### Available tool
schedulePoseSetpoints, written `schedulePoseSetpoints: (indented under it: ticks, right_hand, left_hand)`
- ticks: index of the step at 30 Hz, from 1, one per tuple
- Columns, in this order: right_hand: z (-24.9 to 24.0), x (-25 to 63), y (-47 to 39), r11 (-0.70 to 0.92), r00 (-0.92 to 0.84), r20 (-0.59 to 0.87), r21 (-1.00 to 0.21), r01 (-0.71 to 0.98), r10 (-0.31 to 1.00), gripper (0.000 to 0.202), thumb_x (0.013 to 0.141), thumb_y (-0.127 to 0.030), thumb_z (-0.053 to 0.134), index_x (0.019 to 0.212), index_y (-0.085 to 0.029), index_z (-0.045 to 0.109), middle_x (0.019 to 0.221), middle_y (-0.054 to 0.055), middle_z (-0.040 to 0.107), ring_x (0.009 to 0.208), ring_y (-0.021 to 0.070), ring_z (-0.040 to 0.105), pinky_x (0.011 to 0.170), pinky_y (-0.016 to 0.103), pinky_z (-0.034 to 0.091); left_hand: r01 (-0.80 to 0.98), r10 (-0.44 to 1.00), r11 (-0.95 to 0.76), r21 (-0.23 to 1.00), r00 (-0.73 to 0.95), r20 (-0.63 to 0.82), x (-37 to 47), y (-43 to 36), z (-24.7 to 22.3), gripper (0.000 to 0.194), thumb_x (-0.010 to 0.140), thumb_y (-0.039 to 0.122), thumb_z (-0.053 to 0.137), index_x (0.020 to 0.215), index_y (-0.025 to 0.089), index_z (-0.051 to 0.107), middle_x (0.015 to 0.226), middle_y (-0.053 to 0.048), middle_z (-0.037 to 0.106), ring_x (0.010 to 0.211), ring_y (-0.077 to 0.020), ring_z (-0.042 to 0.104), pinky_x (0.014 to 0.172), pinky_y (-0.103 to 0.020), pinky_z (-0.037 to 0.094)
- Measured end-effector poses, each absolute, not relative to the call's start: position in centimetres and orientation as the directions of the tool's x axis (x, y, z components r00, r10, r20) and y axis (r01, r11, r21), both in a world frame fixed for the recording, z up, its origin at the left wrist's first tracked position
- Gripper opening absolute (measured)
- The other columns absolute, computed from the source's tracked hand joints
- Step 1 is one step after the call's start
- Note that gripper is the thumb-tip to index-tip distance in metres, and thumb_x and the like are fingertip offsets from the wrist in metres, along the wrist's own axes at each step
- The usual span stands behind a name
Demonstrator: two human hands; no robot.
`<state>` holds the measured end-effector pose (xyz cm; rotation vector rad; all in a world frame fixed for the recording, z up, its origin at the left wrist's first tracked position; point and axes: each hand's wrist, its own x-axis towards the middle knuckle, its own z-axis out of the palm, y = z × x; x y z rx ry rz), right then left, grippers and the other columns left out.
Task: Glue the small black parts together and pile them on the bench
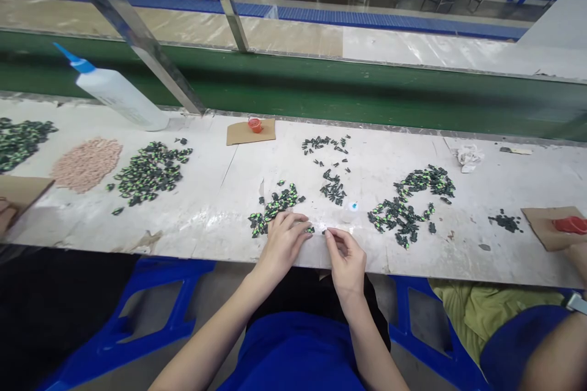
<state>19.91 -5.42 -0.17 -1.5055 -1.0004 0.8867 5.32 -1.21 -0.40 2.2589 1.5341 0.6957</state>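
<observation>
My left hand (285, 237) rests at the front of the white table with its fingers curled together. At its fingertips is a small black-and-green part (310, 230). Just to the right, my right hand (347, 256) pinches a tiny black piece (324, 232) between thumb and forefinger. The two hands are a short gap apart. Beyond my left hand lies a loose pile of black-and-green parts (280, 200), partly hidden by the fingers. Farther back, small dark pieces (333, 188) lie scattered in front of my right hand.
A white squeeze bottle (123, 98) leans at the back left, near a metal post (137, 43). A red cup (255, 126) sits on cardboard (237, 133). More black-and-green parts (398, 217) lie to the right, pink pieces (87, 164) to the left. Co-workers' hands show at both sides.
</observation>
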Motion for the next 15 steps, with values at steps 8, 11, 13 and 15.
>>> schedulePoseSetpoints:
  ticks: [8, 11, 13, 15]
  right_hand:
    - [0.1, 19.4, -5.4, -0.089, 0.274, -0.081, -0.996, 0.014, 0.958, 0.02, 0.083, -0.036, 0.064, 0.087, -0.017, 0.07, 0.085, 0.007, 0.076, 0.082, 0.0216, 0.073, 0.076, 0.034, 0.061]
    - [0.4, 19.4, -5.4, -0.086, 0.271, -0.089, -0.996, -0.025, 0.958, 0.019, 0.083, -0.035, 0.065, 0.085, -0.017, 0.071, 0.083, 0.006, 0.077, 0.078, 0.0215, 0.074, 0.074, 0.034, 0.062]
    - [0.7, 19.4, -5.4, -0.067, 0.271, -0.073, -0.997, -0.033, 0.96, 0.018, 0.082, -0.034, 0.066, 0.085, -0.017, 0.072, 0.082, 0.006, 0.077, 0.077, 0.0213, 0.074, 0.074, 0.035, 0.062]
    - [0.9, 19.5, -5.5, -0.022, 0.276, -0.028, -0.999, -0.026, 0.961, 0.016, 0.082, -0.032, 0.067, 0.084, -0.018, 0.073, 0.082, 0.005, 0.076, 0.076, 0.0209, 0.074, 0.073, 0.034, 0.062]
  left_hand:
    - [0.672, 0.915, -0.385, 0.633, 0.369, 0.164, 5.6, -1.4, 0.9, 0.017, 0.092, 0.017, 0.051, 0.094, 0.023, 0.066, 0.089, -0.003, 0.073, 0.089, -0.0209, 0.06, 0.079, -0.035, 0.041]
    - [0.64, 0.912, -0.386, 0.664, 0.373, 0.171, 5.6, -1.7, 1.7, 0.018, 0.092, 0.017, 0.049, 0.094, 0.022, 0.066, 0.088, -0.003, 0.073, 0.086, -0.0202, 0.062, 0.079, -0.035, 0.041]
    - [0.618, 0.914, -0.383, 0.687, 0.362, 0.184, 5.6, -1.9, 2.1, 0.018, 0.092, 0.017, 0.049, 0.093, 0.023, 0.066, 0.087, -0.003, 0.073, 0.086, -0.0203, 0.062, 0.078, -0.035, 0.041]
    - [0.588, 0.919, -0.374, 0.717, 0.339, 0.2, 5.6, -2.1, 2.5, 0.018, 0.091, 0.018, 0.05, 0.092, 0.023, 0.067, 0.087, -0.003, 0.073, 0.086, -0.0207, 0.062, 0.077, -0.035, 0.042]
